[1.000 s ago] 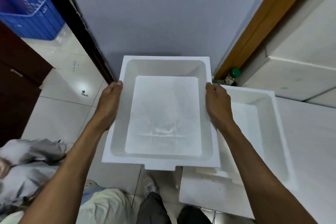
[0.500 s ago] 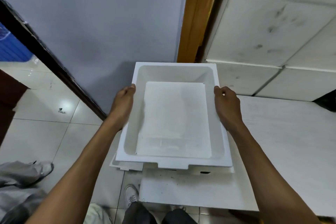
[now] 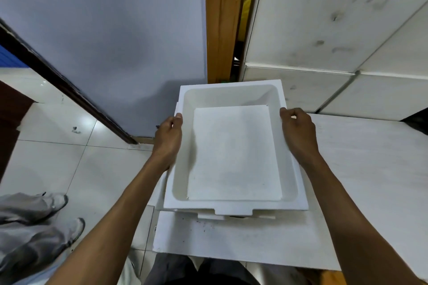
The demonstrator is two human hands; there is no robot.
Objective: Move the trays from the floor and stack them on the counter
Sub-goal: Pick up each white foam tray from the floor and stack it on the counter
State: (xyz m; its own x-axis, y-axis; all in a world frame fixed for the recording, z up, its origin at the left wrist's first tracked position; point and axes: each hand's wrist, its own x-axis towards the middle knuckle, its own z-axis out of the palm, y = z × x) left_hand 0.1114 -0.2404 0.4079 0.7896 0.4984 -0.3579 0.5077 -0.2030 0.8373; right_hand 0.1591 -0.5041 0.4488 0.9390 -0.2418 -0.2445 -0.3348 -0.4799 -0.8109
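A white foam tray (image 3: pixel 298 201) with a flat white sheet (image 3: pixel 234 155) inside sits nested on another white tray (image 3: pixel 236 216), whose edge shows just under it. Both rest on the white counter (image 3: pixel 361 169) near its left end. My left hand (image 3: pixel 168 139) grips the top tray's left rim. My right hand (image 3: pixel 298 134) holds its right rim, fingers curled over the edge.
A grey wall and an orange door frame (image 3: pixel 220 21) rise behind the trays. White tiled wall (image 3: pixel 324 18) backs the counter. The tiled floor (image 3: pixel 69 164) lies to the left, where another person's grey-trousered legs and shoes (image 3: pixel 46 210) stand at the lower left.
I carried the tray rightward from beside the counter and lowered it onto the tray lying there. Both hands kept their hold on the rims.
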